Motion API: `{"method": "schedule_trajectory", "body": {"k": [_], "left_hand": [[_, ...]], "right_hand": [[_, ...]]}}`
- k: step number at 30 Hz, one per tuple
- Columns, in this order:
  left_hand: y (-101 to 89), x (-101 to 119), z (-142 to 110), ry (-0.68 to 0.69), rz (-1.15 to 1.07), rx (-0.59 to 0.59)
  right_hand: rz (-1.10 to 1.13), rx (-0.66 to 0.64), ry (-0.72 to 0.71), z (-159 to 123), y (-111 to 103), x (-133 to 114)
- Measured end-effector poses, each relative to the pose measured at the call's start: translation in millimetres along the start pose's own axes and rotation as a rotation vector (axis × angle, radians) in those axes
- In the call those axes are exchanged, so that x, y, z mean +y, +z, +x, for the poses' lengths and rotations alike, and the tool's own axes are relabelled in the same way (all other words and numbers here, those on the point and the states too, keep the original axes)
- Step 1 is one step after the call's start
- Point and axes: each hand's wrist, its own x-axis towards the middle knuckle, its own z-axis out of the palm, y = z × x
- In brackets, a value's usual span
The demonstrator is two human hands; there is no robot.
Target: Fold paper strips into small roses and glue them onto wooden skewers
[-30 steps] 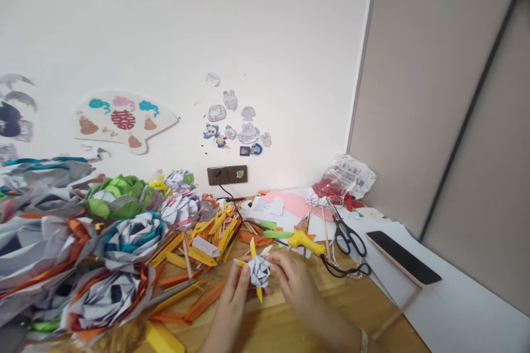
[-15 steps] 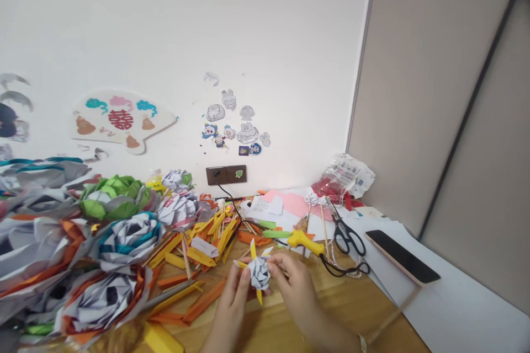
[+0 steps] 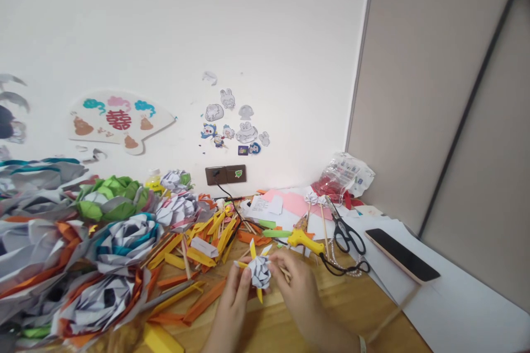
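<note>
A small white folded-paper flower (image 3: 260, 272) with pointed yellow paper petals spreading from behind it is held between my hands, over the wooden table. My left hand (image 3: 237, 289) is closed on its left side, thumb at the edge of the white folds. On the right side my right hand (image 3: 293, 278) pinches the flower's edge with thumb and forefinger. A thin wooden stick (image 3: 285, 274) shows by the right fingers; whether it joins the flower is hidden. Just beyond the hands lies a yellow glue gun (image 3: 305, 241) with a black cord.
Large paper flowers (image 3: 103, 300) crowd the left. Yellow and orange folded strips (image 3: 205, 303) lie scattered beside my left hand. Black-handled scissors (image 3: 350, 237), a phone (image 3: 402, 255) and white sheets (image 3: 467, 309) are at right. A wall socket (image 3: 226, 174) sits behind.
Both hands keep their hold on the paper flower. My right fingers shift slightly, and a bit of wooden stick now shows beside them. The view has turned a little to the right.
</note>
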Motion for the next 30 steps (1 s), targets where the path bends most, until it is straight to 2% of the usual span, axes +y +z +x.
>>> {"method": "schedule_trajectory", "body": {"k": [5, 12, 21, 27, 30], "left_hand": [[-1.4, -3, 1, 0.028, 0.015, 0.004], [-3.4, -6, 2, 0.024, 0.0, 0.003], [-0.4, 1, -2, 0.003, -0.024, -0.004], [3.7, 8, 0, -0.032, -0.093, -0.038], [2.6, 8, 4, -0.037, -0.11, -0.084]], "right_hand": [[-0.189, 0.048, -0.084, 2, -7, -3], [-0.23, 0.05, -0.166, 4, -7, -1], [-0.235, -0.022, -0.142, 3, -5, 0], [-0.228, 0.067, -0.107, 5, -11, -7], [-0.221, 0.07, -0.148, 8, -15, -8]]}}
